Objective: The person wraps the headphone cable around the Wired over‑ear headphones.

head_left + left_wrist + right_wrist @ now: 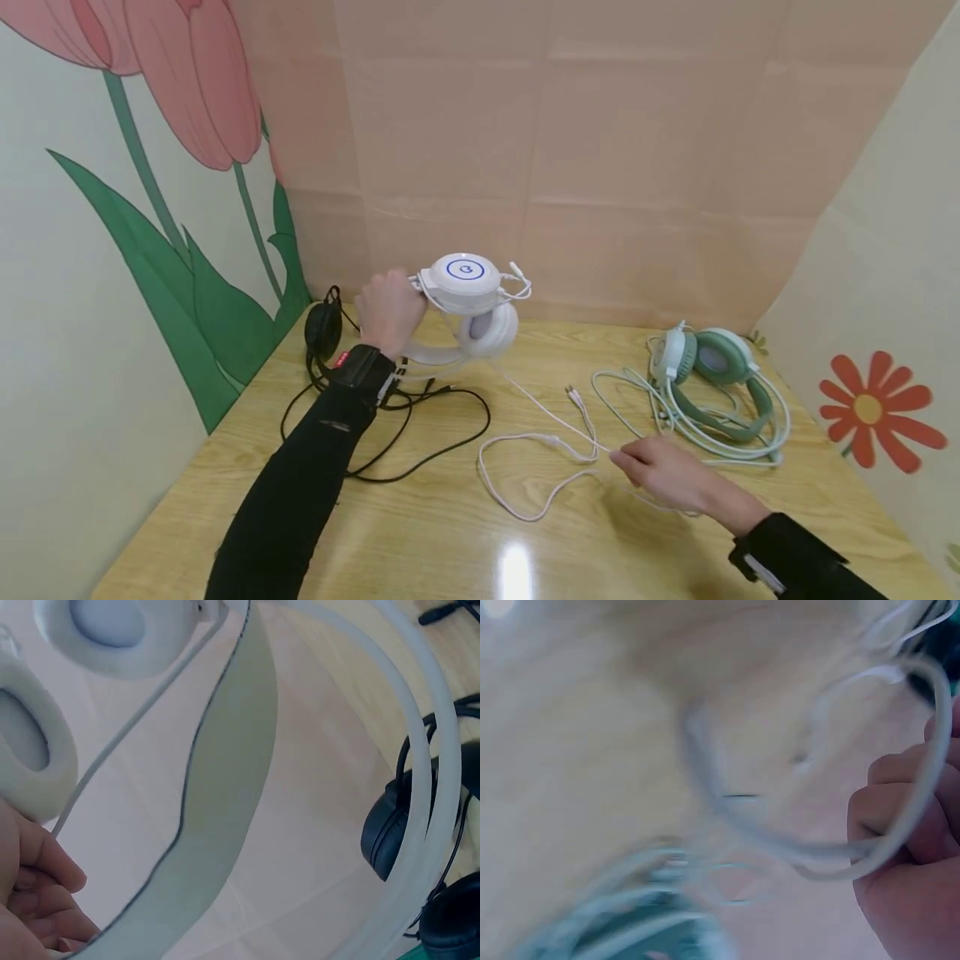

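Note:
My left hand grips the white headphones by the side of the headband, lifted above the back of the table. One earcup faces up with a blue ring logo, and a small microphone boom sticks out to the right. In the left wrist view, the pale padded headband crosses the middle, with curled fingers at lower left. Lower right, my right hand pinches the white cable, which runs taut up toward the headphones. A loop of this cable hangs by that hand in the blurred right wrist view.
Black headphones lie at the back left, their black cable spread under my left arm. Green and white headphones with coiled cable rest at the right. Loose white cable and plugs lie mid-table. Walls enclose the table's back and sides.

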`<state>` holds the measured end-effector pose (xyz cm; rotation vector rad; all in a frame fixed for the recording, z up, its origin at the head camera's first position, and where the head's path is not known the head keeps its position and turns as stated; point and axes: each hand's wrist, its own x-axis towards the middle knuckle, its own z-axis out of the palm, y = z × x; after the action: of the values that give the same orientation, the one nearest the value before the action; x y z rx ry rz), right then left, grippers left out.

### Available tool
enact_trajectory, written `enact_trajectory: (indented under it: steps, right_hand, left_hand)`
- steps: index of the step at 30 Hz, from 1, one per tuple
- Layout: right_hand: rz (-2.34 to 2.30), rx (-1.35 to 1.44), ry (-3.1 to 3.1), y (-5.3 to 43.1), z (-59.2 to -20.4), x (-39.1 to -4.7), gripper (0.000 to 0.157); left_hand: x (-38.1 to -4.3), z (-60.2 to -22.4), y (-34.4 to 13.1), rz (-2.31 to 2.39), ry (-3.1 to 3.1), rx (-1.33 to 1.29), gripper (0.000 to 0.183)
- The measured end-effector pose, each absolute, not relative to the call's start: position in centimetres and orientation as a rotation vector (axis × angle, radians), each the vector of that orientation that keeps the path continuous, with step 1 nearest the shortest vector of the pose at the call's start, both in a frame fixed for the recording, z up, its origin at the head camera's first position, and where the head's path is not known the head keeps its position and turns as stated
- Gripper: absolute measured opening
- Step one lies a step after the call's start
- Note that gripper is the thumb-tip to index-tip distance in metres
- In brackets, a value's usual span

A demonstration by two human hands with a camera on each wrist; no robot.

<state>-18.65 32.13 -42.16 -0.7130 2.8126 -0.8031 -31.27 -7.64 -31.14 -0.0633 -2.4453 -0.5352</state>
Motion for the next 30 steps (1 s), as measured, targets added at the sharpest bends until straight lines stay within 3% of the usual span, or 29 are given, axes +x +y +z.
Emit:
enact_trajectory:
  steps: [4, 11, 30]
  right_hand:
    - [-0.709, -0.995, 2.801, 29.3, -39.8, -17.2, 0.041]
    - [-0.588, -1.474, 2.847, 25.2, -35.3, -16.8, 0.037]
    - [-0.160, -1.621, 3.070, 19.1, -26.9, -18.6, 0.034]
  left_hand:
    - [-31.5, -31.5, -7.2, -0.396, -2.465, -0.076, 0.050]
    - [-31.4, -32.6, -5.7, -0.098, -2.415, -0.162, 0.043]
    - [-29.2, -34.4, -1.4, 0.168, -2.196, -0.412, 0.023]
